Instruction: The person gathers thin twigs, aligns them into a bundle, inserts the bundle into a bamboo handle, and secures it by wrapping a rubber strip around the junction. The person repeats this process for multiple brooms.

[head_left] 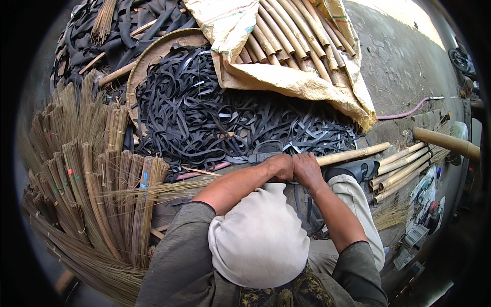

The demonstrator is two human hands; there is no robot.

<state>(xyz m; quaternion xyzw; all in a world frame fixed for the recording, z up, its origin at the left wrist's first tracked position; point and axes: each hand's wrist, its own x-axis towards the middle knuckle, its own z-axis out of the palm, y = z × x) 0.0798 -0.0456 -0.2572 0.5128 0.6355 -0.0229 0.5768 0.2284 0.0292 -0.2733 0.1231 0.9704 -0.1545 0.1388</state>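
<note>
My left hand (280, 167) and my right hand (308, 171) are side by side, both closed around a broom at the join of its handle and bristles. Its pale bamboo handle (353, 153) sticks out to the right of my right hand. Thin, dry bristles (169, 190) fan out to the left, passing under my left forearm. Just beyond my hands lies a heap of black rubber strips (184, 107), partly in a round woven tray (134, 84). What my fingers press on at the join is hidden.
Bundles of bristles (97, 179) stand packed at the left. A pale woven sack (286, 82) with many bamboo poles (291, 30) lies at the back. Several bamboo-handled brooms (404, 166) rest at the right, near a thick bamboo pole (447, 143) and a pink hose (409, 113).
</note>
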